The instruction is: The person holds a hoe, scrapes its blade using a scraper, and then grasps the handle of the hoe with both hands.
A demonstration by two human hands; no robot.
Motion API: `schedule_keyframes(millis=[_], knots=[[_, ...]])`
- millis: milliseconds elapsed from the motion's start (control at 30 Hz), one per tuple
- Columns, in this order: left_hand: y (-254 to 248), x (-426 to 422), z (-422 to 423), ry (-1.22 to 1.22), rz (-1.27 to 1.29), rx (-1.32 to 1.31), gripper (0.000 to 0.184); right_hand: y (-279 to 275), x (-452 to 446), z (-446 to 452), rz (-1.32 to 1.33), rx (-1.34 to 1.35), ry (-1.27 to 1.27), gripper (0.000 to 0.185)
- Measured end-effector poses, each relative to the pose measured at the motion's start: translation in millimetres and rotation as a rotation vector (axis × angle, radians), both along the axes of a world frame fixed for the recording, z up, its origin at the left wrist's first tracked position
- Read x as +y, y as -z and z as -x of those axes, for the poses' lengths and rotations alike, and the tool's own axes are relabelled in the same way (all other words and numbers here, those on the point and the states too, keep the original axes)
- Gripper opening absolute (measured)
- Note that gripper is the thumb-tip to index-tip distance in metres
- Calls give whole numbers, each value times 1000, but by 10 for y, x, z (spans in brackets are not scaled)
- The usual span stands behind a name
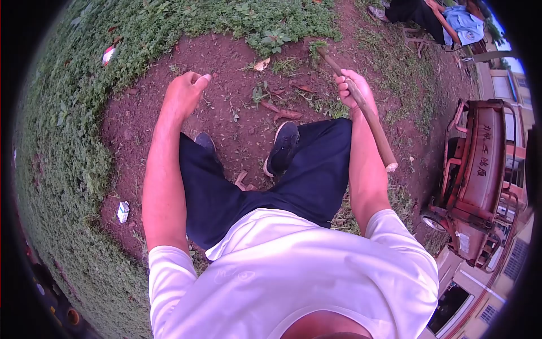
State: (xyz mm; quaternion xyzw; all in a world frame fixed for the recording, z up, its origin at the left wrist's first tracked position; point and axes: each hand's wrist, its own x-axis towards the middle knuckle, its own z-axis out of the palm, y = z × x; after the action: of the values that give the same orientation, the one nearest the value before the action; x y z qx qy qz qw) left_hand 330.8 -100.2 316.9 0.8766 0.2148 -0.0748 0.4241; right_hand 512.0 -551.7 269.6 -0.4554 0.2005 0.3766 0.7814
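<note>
My right hand [355, 89] is wrapped round the wooden handle of a hoe [370, 117]. The handle's cut end points back past my forearm. At its far end the head rests at the soil among green weeds [318, 48], which partly cover it. Over the bare soil on the other side, my left hand [191, 89] is curled closed with the thumb on top; nothing shows sticking out of it. Between my hands and my shoes [282, 146] lie a reddish-brown root-like piece [280, 111], some loose leaves and small weeds on the reddish soil [226, 65].
Dense green plants [73, 135] border the soil on the left and at the top. A small white-and-blue box [123, 212] and a red-and-white wrapper [109, 55] lie on that side. At right stand a rusty red cart [480, 164] and, farther up, a seated person in a blue shirt [464, 25].
</note>
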Motion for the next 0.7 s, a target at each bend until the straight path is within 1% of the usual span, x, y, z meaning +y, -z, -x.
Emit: schedule_keyframes(millis=[33,100,133,167,233,267,300,367,400,433,500,533,567,633,667,700], knots=[[-15,-2,12,2,7,-30,42,71,11,-56,-2,-6,-2,24],[-22,37,-2,-2,23,-31,42,293,-103,-176,38,64,29,23],[-23,5,11,-8,45,-18,42,238,-1,-133,287,-20,-5,23],[-24,1,4,-7,39,-35,42,189,-8,-131,281,-36,-2,23],[-20,47,60,-24,-8,-20,46,244,50,-116,184,77,2,24],[-34,55,81,-22,3,4,45,276,-30,-123,49,184,6,23],[-50,5,115,-3,13,13,45,340,-143,-23,57,193,26,23],[-120,35,106,-60,72,23,45,281,-23,-57,271,61,1,17],[-95,70,105,-54,56,12,44,278,57,-43,364,4,2,16],[-95,84,139,-57,51,23,44,284,119,2,360,15,-3,16],[-104,57,129,-33,64,-3,42,204,137,0,431,-7,-34,15],[-101,53,111,-32,66,-1,42,140,140,29,336,0,-53,17],[-92,54,114,-18,63,1,42,139,126,42,338,7,-53,17],[-79,64,102,-8,58,3,42,106,122,10,127,93,-141,22],[-74,72,103,-18,73,10,43,103,130,23,98,102,-177,27],[-69,82,101,-29,87,17,43,109,160,21,95,105,-180,27]])
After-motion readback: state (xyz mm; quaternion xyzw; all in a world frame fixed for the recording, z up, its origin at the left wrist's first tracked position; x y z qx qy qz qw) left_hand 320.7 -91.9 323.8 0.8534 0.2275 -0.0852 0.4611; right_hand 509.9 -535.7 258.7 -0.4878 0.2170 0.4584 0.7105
